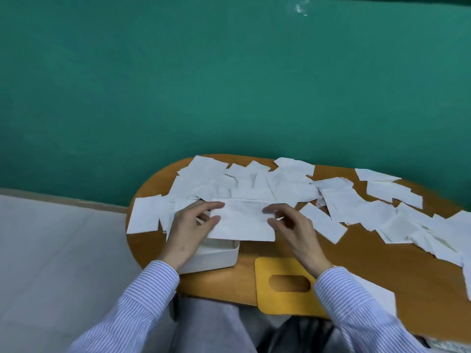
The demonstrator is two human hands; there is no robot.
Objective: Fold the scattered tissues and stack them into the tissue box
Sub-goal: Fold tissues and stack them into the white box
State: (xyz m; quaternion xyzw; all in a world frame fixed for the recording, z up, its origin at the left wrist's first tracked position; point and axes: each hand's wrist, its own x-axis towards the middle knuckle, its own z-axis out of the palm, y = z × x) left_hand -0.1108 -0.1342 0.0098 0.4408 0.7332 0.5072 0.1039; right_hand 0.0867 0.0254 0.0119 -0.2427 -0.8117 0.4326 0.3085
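No writing can be read. One white tissue (pixel 242 220) is held over the white tissue box (pixel 216 256) at the near left of the bench (pixel 356 258), pinched by the left hand (pixel 193 225) and right hand (pixel 290 225). What is inside the box is hidden. More tissues (pixel 254 182) are spread far and right. The yellow lid (pixel 285 284) is laid near.

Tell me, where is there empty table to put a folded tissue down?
Bare wooden table shows right of the yellow lid, below the scattered tissues. A narrow strip lies between the white box and the lid. The far side is crowded with tissues, and both hands hold one tissue over the box.
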